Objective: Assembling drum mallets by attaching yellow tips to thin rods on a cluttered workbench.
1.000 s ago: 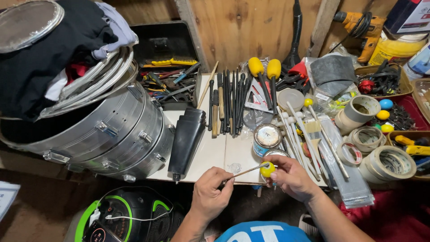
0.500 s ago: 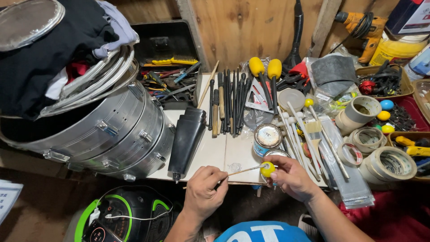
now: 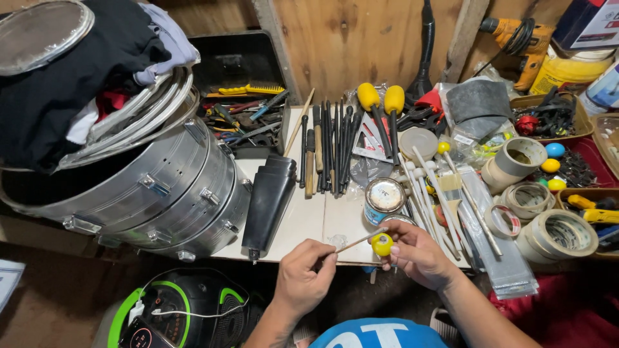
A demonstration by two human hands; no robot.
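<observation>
My left hand (image 3: 304,277) pinches the near end of a thin wooden stick (image 3: 358,241). My right hand (image 3: 420,254) holds a small yellow ball (image 3: 382,245) at the stick's other end, fingers wrapped round it. Both hands hover over the front edge of the white worktop (image 3: 308,219). Just beyond the ball stands a round metal tin (image 3: 384,195).
A silver drum shell (image 3: 155,193) with dark cloth on it fills the left. A black cowbell (image 3: 267,203), dark sticks (image 3: 329,145), yellow-headed mallets (image 3: 382,103), tape rolls (image 3: 548,225) and a tool tray (image 3: 242,116) crowd the top. A green and black fan (image 3: 180,309) sits below.
My left hand has shifted slightly right along the stick, closer to my right hand. The ball and right hand stay almost where they were.
</observation>
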